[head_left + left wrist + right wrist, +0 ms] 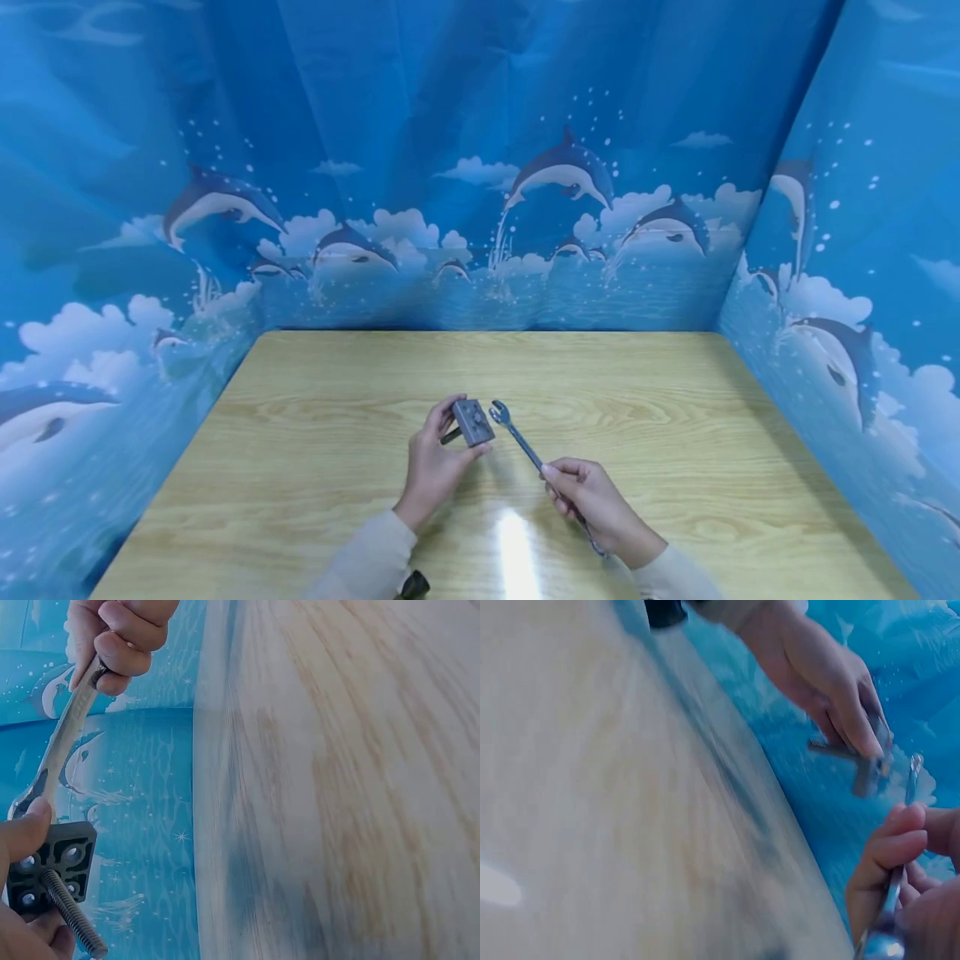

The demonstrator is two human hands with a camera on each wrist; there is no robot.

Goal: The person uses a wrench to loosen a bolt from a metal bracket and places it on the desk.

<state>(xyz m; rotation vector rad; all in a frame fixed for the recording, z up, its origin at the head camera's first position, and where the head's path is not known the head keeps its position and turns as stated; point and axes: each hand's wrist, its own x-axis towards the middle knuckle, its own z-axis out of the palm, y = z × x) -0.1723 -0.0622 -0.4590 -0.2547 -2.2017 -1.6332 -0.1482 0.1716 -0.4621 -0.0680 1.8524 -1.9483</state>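
Observation:
A square dark grey plate [473, 422] with holes near its corners is gripped by its edges in my left hand [435, 469], thumb on one side and fingers on the other. From its back sticks a threaded bolt [73, 913], pointing down and away in the left wrist view. My right hand [592, 504] holds a shiny metal wrench [522, 443] around the middle of its handle. In the head view, the wrench's open-ended head lies just right of the plate, with a small gap between them. A raised bolt head or nut shows at the plate's centre.
Both hands are above a light wood-grain table [337, 383]. Blue curtains [420, 100] printed with dolphins and clouds enclose the table at the back and sides. A bright light reflection lies on the tabletop near the front.

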